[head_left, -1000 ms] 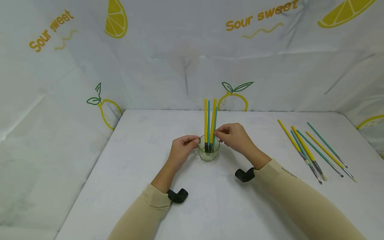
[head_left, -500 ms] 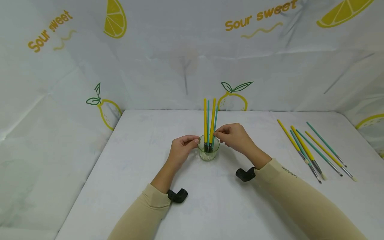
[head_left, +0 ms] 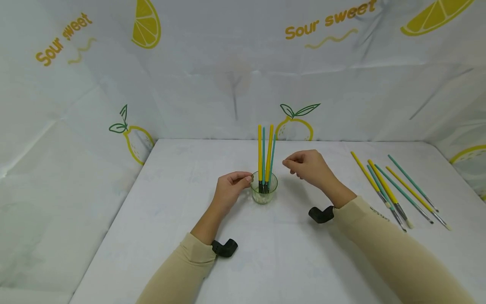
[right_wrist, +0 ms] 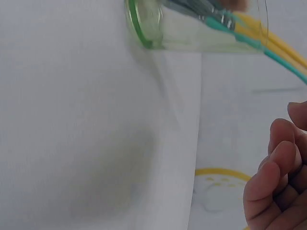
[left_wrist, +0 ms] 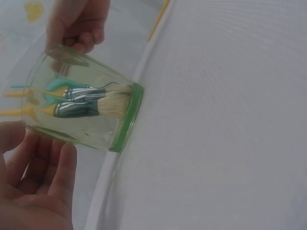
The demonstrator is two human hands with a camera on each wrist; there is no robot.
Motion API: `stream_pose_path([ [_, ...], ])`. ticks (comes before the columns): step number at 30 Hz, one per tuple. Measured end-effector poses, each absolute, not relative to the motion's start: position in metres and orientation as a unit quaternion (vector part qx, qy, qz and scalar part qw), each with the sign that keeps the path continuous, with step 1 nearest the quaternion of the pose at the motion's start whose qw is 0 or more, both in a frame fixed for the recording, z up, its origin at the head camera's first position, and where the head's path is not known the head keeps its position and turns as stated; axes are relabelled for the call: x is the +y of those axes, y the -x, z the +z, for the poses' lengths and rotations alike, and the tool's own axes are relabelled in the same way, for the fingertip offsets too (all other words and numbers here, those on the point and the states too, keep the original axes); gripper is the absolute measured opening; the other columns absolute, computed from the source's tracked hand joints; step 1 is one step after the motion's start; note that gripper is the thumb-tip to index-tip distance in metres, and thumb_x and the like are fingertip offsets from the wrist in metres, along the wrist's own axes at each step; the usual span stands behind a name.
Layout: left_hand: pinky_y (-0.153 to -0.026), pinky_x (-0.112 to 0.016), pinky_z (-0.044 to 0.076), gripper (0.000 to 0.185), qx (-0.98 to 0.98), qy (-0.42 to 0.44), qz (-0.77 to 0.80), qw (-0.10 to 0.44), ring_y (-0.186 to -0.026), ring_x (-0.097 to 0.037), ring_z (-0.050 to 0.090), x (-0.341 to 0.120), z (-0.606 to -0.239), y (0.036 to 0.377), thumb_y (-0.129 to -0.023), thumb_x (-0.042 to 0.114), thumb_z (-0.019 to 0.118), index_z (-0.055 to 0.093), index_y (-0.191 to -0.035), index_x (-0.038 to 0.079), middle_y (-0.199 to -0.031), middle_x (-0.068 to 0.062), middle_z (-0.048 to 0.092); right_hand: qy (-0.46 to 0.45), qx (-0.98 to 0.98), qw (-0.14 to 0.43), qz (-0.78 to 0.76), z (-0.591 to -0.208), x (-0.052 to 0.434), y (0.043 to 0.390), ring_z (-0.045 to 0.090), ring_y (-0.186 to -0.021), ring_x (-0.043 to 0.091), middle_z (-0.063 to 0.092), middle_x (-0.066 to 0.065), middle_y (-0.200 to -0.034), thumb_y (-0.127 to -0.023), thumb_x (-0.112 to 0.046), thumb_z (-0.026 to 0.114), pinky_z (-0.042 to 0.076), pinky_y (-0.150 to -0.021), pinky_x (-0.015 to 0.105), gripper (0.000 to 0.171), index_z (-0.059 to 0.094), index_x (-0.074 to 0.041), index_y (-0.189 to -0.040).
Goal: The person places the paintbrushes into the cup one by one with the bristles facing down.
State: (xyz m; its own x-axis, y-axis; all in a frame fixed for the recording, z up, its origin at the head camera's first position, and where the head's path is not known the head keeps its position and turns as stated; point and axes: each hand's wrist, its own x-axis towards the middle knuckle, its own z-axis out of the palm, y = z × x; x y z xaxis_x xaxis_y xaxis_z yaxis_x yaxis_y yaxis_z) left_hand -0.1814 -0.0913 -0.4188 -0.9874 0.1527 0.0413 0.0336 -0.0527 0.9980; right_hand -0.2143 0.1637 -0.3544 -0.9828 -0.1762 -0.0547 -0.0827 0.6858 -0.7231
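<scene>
A clear glass with a greenish tint stands upright on the table, holding two yellow paintbrushes and two teal paintbrushes, handles up. In the left wrist view, pale bristles rest near the glass's green base. My left hand pinches the glass at its left rim between thumb and fingers. To the right of the glass, my right hand is in the air, apart from the brushes. Its fingers are loosely curled with nothing in them in the right wrist view.
Several more yellow and teal paintbrushes lie slanted on the right side of the white table. A white curtain printed with lemons hangs behind the table's far edge.
My right hand has let go of the right-hand teal paintbrush and moved right and slightly away from the glass. My left hand has stayed at the glass rim.
</scene>
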Motion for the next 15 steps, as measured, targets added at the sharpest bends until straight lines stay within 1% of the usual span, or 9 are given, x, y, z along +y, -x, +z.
stream_pose_path([
  [4,-0.085,-0.025,0.058,0.022,0.688,-0.066,0.721,0.043,-0.102,-0.037,0.067,-0.091,-0.418,0.181,-0.094,0.010,0.066,0.070,-0.109,-0.005,-0.107,-0.018,0.071,0.040,0.928,0.056,-0.367,-0.349,0.193,0.223,0.062,-0.076,0.030,0.071,0.015,-0.092,-0.095,-0.036,0.062,0.052,-0.061,0.029,0.037,0.071,-0.005,-0.113],
  [8,-0.086,-0.025,0.057,0.022,0.689,-0.063,0.720,0.045,-0.101,-0.032,0.068,-0.090,-0.418,0.181,-0.094,0.011,0.067,0.070,-0.109,-0.005,-0.108,-0.019,0.071,0.011,0.940,0.052,-0.336,-0.346,0.230,0.230,0.062,-0.077,0.028,0.070,0.017,-0.096,-0.096,-0.042,0.059,0.052,-0.062,0.029,0.044,0.068,-0.004,-0.116],
  [11,-0.086,-0.026,0.057,0.023,0.692,-0.063,0.718,0.044,-0.099,-0.028,0.069,-0.090,-0.417,0.181,-0.094,0.011,0.067,0.070,-0.110,-0.005,-0.110,-0.021,0.070,-0.013,0.948,0.048,-0.315,-0.348,0.262,0.235,0.061,-0.075,0.024,0.070,0.016,-0.095,-0.096,-0.045,0.058,0.050,-0.062,0.029,0.049,0.067,-0.002,-0.117],
  [15,-0.086,-0.026,0.058,0.023,0.693,-0.063,0.717,0.042,-0.098,-0.028,0.069,-0.090,-0.417,0.180,-0.094,0.011,0.067,0.070,-0.109,-0.005,-0.112,-0.024,0.069,-0.039,0.954,0.057,-0.293,-0.353,0.304,0.235,0.062,-0.074,0.022,0.070,0.015,-0.092,-0.096,-0.042,0.056,0.051,-0.061,0.030,0.049,0.066,0.003,-0.114],
])
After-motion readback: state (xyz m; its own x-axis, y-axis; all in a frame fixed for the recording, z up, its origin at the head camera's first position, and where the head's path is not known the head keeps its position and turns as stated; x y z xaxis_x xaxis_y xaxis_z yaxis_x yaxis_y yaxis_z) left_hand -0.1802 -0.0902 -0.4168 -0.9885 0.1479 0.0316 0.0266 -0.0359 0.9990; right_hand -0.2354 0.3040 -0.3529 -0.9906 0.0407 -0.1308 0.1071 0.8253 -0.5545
